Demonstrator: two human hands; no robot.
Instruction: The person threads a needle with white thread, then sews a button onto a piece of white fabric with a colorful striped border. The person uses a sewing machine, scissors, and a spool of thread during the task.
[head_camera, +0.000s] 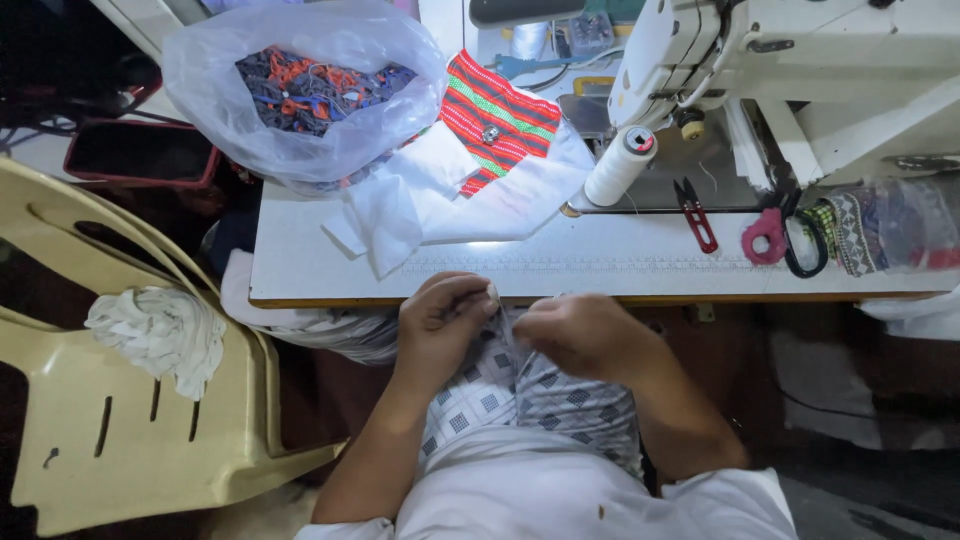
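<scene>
Your left hand (440, 320) pinches the checked grey cloth (520, 385) at the table edge (330, 285) (fingers together on a fold). Your right hand (585, 335), just beside, clamps the same cloth over your lap. Farther right: red thread snips (697, 215).

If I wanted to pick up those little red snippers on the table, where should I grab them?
Probably by the red handle end of the red thread snips, the part lying nearest the table's front edge. The dark blades point away toward the sewing machine, so coming from the front keeps fingers off the sharp tips. They lie flat, clear of the thread cone and the pink-handled scissors, so pinch both sides from above.
</scene>
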